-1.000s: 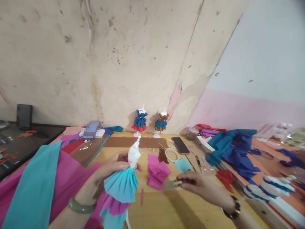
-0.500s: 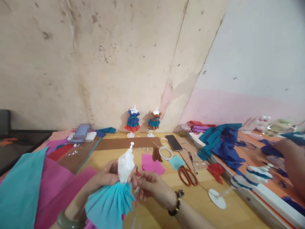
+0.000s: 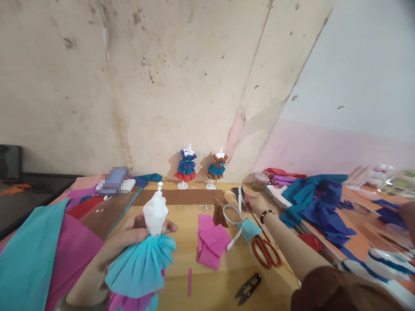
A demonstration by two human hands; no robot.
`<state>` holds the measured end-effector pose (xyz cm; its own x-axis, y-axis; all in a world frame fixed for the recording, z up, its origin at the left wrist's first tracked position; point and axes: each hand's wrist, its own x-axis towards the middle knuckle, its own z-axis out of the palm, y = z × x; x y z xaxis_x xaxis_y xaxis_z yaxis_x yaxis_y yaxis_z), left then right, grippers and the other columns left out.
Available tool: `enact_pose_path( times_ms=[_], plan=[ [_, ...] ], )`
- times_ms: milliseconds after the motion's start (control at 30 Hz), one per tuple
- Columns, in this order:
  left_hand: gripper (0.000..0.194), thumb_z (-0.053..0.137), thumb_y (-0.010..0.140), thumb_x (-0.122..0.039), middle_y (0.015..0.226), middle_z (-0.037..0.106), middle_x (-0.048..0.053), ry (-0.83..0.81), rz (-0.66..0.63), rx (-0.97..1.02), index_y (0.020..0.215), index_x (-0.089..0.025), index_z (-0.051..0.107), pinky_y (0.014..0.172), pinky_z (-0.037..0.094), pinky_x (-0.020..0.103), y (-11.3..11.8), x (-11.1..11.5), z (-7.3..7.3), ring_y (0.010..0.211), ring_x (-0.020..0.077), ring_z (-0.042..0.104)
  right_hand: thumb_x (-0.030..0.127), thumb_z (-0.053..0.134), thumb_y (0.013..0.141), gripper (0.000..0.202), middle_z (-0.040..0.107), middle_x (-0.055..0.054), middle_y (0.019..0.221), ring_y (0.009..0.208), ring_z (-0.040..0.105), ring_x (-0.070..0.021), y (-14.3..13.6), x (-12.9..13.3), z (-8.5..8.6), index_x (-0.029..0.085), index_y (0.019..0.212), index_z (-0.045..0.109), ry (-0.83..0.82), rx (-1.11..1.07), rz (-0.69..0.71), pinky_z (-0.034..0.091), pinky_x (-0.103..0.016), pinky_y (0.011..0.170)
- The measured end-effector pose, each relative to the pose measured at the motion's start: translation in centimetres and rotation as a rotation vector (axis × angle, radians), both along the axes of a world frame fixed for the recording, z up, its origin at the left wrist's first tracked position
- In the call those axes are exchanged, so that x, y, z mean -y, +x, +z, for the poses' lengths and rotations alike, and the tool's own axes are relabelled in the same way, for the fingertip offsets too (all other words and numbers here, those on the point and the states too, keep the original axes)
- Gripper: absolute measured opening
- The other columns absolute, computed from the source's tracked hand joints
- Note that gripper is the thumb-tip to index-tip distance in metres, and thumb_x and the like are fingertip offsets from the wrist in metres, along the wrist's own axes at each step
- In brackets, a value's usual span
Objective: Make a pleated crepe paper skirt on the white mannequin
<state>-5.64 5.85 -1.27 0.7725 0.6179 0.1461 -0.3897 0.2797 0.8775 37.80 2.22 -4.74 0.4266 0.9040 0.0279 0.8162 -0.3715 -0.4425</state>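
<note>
My left hand (image 3: 136,229) grips a small white mannequin (image 3: 155,211) around its back and waist. The mannequin stands upright, dressed in a pleated turquoise skirt (image 3: 139,268) with magenta fabric beneath its hem. Reaching forward, my right hand (image 3: 254,202) is closed by the phone (image 3: 239,190), its fingertips on a narrow white tape (image 3: 240,199) that trails toward the table. Close by lie a white ring-shaped roll (image 3: 227,221) and a brown tassel-like bundle (image 3: 219,216). Black thread snips (image 3: 248,288) and a thin magenta strip (image 3: 189,281) rest in front of me.
Orange-handled scissors (image 3: 266,252), a turquoise square (image 3: 251,230) and magenta fabric pieces (image 3: 212,244) lie mid-table. Two dressed miniature mannequins, one blue (image 3: 186,163) and one brown (image 3: 216,165), stand by the wall. Teal and blue cloth (image 3: 311,194) heaps at right; a person's hand (image 3: 407,214) shows there.
My right hand has left the mannequin and moved forward and right to the white tape. The snips and magenta strip now lie on the table. My left hand keeps the mannequin, shifted slightly left.
</note>
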Motion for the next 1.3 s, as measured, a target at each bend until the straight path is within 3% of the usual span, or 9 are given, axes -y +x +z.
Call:
enact_pose_path(
  times_ms=[167,300,467,533,600,700,867,1033,1300],
  plan=[
    [0.039,0.083,0.069,-0.032,0.098,0.074,0.013,-0.02,0.007,-0.013,0.103,-0.016,0.072,0.085,0.055,0.041,0.0,0.4,0.3,0.091,0.0296,0.07,0.032,0.06,0.097,0.03,0.062,-0.009,0.126,0.104,0.065,-0.023,1.0,-3.6,1.0,0.019,0.123,0.06,-0.014,-0.219,-0.092,0.056,-0.044,0.087],
    [0.037,0.082,0.071,-0.032,0.1,0.074,0.015,-0.002,0.022,-0.019,0.101,-0.012,0.073,0.079,0.057,0.037,0.2,0.7,0.9,0.089,0.0292,0.07,0.032,0.059,0.097,0.029,0.062,-0.009,0.127,0.105,0.064,-0.0231,-0.2,-3.3,0.5,0.02,0.123,0.06,0.061,-0.362,-0.136,0.056,-0.043,0.087],
    [0.036,0.085,0.07,-0.03,0.094,0.076,0.01,0.052,0.048,-0.072,0.1,-0.015,0.074,0.073,0.059,0.036,1.3,1.3,1.2,0.079,0.0247,0.072,0.032,0.061,0.096,0.032,0.063,-0.009,0.122,0.101,0.066,-0.0227,-5.0,1.1,-1.2,0.017,0.124,0.059,0.21,-0.566,-0.101,0.057,-0.043,0.084],
    [0.037,0.087,0.067,-0.031,0.092,0.076,0.009,0.117,0.078,-0.112,0.097,-0.015,0.074,0.074,0.057,0.032,1.8,1.5,1.3,0.08,0.0225,0.071,0.033,0.062,0.095,0.028,0.068,-0.007,0.108,0.087,0.068,-0.0187,-7.9,3.6,-1.4,0.015,0.116,0.062,0.254,-0.642,-0.018,0.058,-0.037,0.076],
    [0.039,0.089,0.064,-0.033,0.091,0.077,0.007,0.16,0.107,-0.147,0.096,-0.015,0.075,0.075,0.055,0.028,2.3,1.6,1.2,0.081,0.0201,0.07,0.04,0.069,0.087,0.032,0.072,-0.005,0.089,0.072,0.066,-0.018,-11.1,6.1,-1.1,0.014,0.107,0.068,0.304,-0.711,0.092,0.056,-0.033,0.068],
    [0.045,0.091,0.061,-0.034,0.091,0.077,0.006,0.173,0.101,-0.203,0.099,-0.017,0.074,0.078,0.053,0.029,2.8,1.8,0.9,0.084,0.0196,0.07,0.047,0.071,0.079,0.034,0.073,-0.007,0.09,0.073,0.066,-0.0191,-15.8,8.7,0.1,0.018,0.098,0.072,0.389,-0.784,0.235,0.055,-0.033,0.068],
    [0.046,0.092,0.058,-0.036,0.089,0.077,0.005,0.2,0.09,-0.259,0.095,-0.015,0.073,0.08,0.052,0.032,3.6,2.2,0.4,0.082,0.0201,0.069,0.038,0.07,0.077,0.021,0.069,-0.006,0.085,0.074,0.062,-0.019,-20.5,9.6,2.1,0.019,0.085,0.069,0.499,-0.806,0.362,0.052,-0.033,0.069],
    [0.047,0.091,0.058,-0.04,0.09,0.075,0.005,0.25,0.134,-0.267,0.093,-0.015,0.073,0.082,0.05,0.033,4.0,2.2,0.4,0.085,0.0209,0.067,0.034,0.07,0.076,0.017,0.063,-0.003,0.077,0.069,0.055,-0.0173,-21.7,9.0,2.8,0.019,0.081,0.065,0.573,-0.775,0.375,0.046,-0.029,0.062],
    [0.044,0.088,0.064,-0.041,0.096,0.073,0.008,0.354,0.157,-0.271,0.094,-0.015,0.07,0.087,0.05,0.038,3.9,2.5,0.2,0.092,0.0248,0.066,0.032,0.074,0.076,0.02,0.063,-0.002,0.076,0.075,0.059,-0.0197,-23.3,8.7,3.6,0.02,0.074,0.058,0.717,-0.578,0.403,0.044,-0.032,0.071]
  ],
)
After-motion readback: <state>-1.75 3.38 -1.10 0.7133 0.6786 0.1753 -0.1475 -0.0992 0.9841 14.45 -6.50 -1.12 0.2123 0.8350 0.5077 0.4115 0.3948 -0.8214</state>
